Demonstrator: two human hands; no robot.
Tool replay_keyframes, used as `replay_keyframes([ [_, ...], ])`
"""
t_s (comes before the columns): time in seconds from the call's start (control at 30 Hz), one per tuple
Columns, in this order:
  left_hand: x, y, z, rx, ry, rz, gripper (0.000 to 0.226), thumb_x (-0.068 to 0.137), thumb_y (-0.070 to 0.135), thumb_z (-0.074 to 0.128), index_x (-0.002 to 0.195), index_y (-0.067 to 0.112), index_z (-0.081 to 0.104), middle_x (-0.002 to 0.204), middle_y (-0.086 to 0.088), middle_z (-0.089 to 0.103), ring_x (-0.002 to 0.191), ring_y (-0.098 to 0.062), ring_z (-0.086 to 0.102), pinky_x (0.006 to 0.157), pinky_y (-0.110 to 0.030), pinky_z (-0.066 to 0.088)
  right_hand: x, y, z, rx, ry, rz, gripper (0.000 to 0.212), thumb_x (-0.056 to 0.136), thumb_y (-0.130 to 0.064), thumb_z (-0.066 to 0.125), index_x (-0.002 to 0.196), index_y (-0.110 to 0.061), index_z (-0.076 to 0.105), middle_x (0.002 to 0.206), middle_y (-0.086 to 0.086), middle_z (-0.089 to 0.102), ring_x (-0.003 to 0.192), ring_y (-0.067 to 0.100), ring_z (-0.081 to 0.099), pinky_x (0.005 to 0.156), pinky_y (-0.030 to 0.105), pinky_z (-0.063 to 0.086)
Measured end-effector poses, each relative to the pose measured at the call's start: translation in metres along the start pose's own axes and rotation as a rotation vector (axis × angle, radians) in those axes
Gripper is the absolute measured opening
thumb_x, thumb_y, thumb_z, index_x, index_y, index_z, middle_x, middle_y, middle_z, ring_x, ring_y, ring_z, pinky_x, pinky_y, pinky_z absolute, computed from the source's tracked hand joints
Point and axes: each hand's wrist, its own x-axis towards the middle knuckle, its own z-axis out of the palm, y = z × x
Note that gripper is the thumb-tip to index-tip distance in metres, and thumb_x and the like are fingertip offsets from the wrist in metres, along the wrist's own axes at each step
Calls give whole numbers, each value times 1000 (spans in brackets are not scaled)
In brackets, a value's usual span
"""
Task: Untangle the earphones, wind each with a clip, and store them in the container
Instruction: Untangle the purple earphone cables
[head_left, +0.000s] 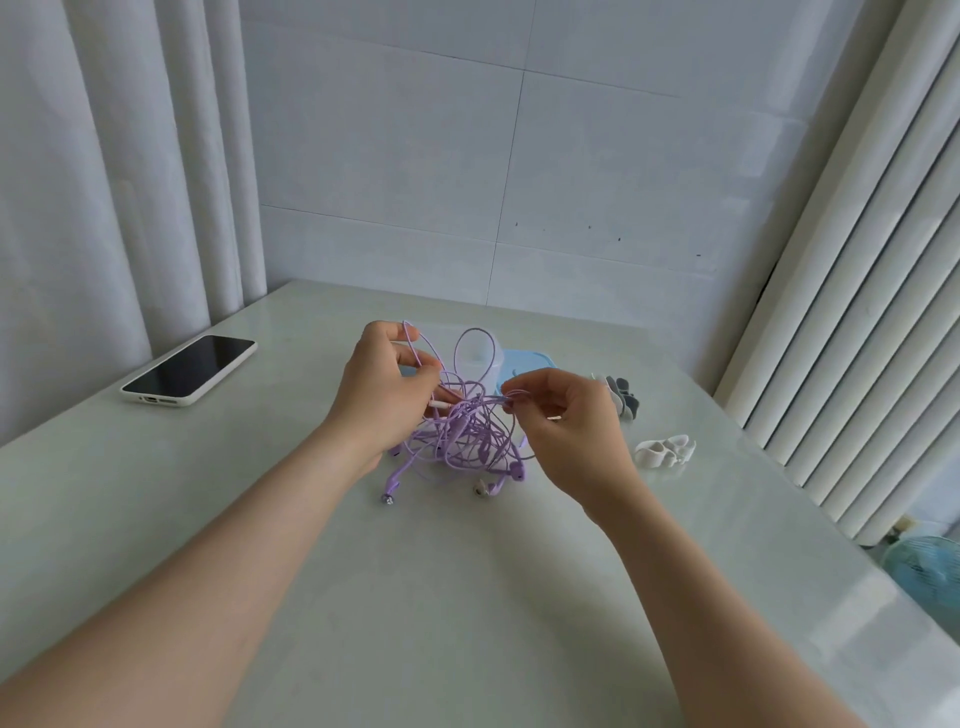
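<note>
Tightening is looming as the main hazard here. The left hand and the right hand are each pinching strands of the purple earphones. If they are drawing apart along the wrong strand, the loops between them are likely cinching into a hard knot instead of loosening. The left fingers are curling round a tall loop and what looks like a pale plug end. The right fingers are nipping a thin strand at the right edge of the tangle. A sharp tug is also risking strain where cord meets earbud, and a swinging loop could be catching the translucent container standing just beyond.

The earphones are hanging as one lilac snarl between the hands, near the middle of the bench. The lower part is trailing on the surface, and two earbuds are lying at the near edge. The cord is looking thin and limp. How many sets are knotted together is not showing. The white clips are lying untouched on the right.
</note>
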Motion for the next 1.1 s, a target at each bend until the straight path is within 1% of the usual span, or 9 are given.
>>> replay_keyframes([
  [0.1, 1, -2, 1, 39, 22, 37, 35, 98, 2, 57, 126, 20, 44, 110, -6, 67, 75, -24, 78, 74, -52, 64, 0, 0, -1, 43, 33, -11, 26, 92, 1, 66, 87, -23, 77, 84, -11, 79, 84, 10, 76, 81, 35, 61],
  [0.3, -3, 1, 3, 74, 28, 128, 49, 97, -1, 60, 132, 16, 30, 104, -7, 67, 67, -12, 75, 55, -19, 54, 0, -2, -2, 132, -1, 16, 30, 96, 7, 59, 83, -16, 72, 86, -4, 78, 77, 15, 79, 65, 27, 55],
  [0.43, 1, -3, 3, 82, 68, 113, 59, 94, 11, 68, 131, 20, 23, 104, -8, 70, 80, -20, 73, 66, -33, 58, -1, -4, -2, 126, -4, 29, 33, 96, 9, 55, 82, -14, 74, 83, -3, 78, 74, 11, 78, 66, 31, 57],
  [0.6, -5, 6, 3, 18, 74, 94, 56, 94, 0, 67, 127, 8, 22, 101, -6, 65, 68, -13, 75, 63, -16, 55, -4, -7, -5, 62, -13, 37, 34, 86, 6, 57, 88, -16, 83, 61, -13, 70, 46, 2, 46, 51, 13, 38],
  [0.73, -7, 11, 4, -134, 65, 96, 60, 91, -13, 63, 118, 17, 18, 109, -23, 60, 61, -37, 75, 65, -42, 66, -8, -14, -5, 84, -62, 8, 21, 85, -10, 63, 83, -14, 83, 69, -10, 74, 58, 5, 55, 55, 16, 43],
  [0.83, -8, 13, 3, -104, 71, 112, 62, 90, -13, 64, 119, 17, 18, 109, -22, 59, 59, -38, 74, 64, -42, 65, -6, -12, -2, 81, -58, 16, 17, 91, -13, 65, 85, -13, 81, 79, 0, 79, 72, 17, 71, 66, 32, 56],
  [0.93, -9, 12, 1, -90, 10, 95, 58, 92, -11, 65, 121, 19, 24, 106, -21, 62, 63, -38, 75, 66, -42, 65, -5, -6, -1, 62, -83, 61, 19, 92, -6, 64, 96, -19, 78, 74, -1, 78, 55, 7, 61, 56, 21, 45],
  [1.03, -9, 12, 0, -56, -51, 84, 34, 94, -6, 67, 116, 14, 49, 107, -20, 64, 69, -34, 78, 69, -44, 66, -4, -1, -2, 25, -93, 48, 25, 88, -5, 65, 98, -23, 79, 70, -1, 77, 56, 16, 61, 57, 27, 49],
  [1.1, -11, 13, 1, 4, -75, 98, 18, 95, -4, 66, 106, 10, 65, 106, -15, 65, 67, -21, 78, 66, -29, 63, -4, 0, 0, 24, -113, 13, 27, 89, -7, 66, 103, -27, 78, 76, -2, 78, 59, 15, 63, 64, 29, 54],
])
